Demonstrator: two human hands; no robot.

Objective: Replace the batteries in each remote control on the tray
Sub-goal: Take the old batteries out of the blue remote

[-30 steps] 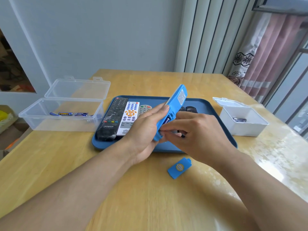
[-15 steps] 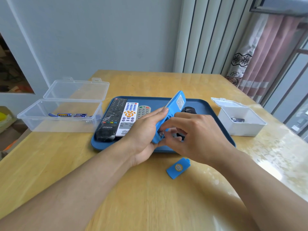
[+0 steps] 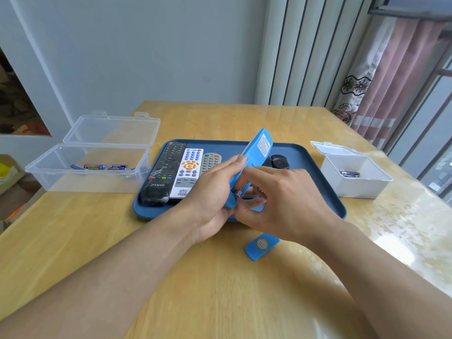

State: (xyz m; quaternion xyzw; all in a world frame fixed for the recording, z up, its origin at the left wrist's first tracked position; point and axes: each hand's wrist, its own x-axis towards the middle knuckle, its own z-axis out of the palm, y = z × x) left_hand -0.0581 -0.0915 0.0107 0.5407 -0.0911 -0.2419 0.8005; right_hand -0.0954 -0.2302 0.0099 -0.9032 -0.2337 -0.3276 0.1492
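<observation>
Blue remote (image 3: 254,155) gripped tilted by left hand (image 3: 212,199); right hand (image 3: 281,199) pinches at its open battery end; cover (image 3: 261,246) at 6 o'clock on table (image 3: 220,289).

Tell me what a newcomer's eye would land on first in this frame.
The blue remote, held tilted above the blue tray by the left hand while the right hand works at its lower end. Next, its blue battery cover lying on the table just in front of the tray.
</observation>
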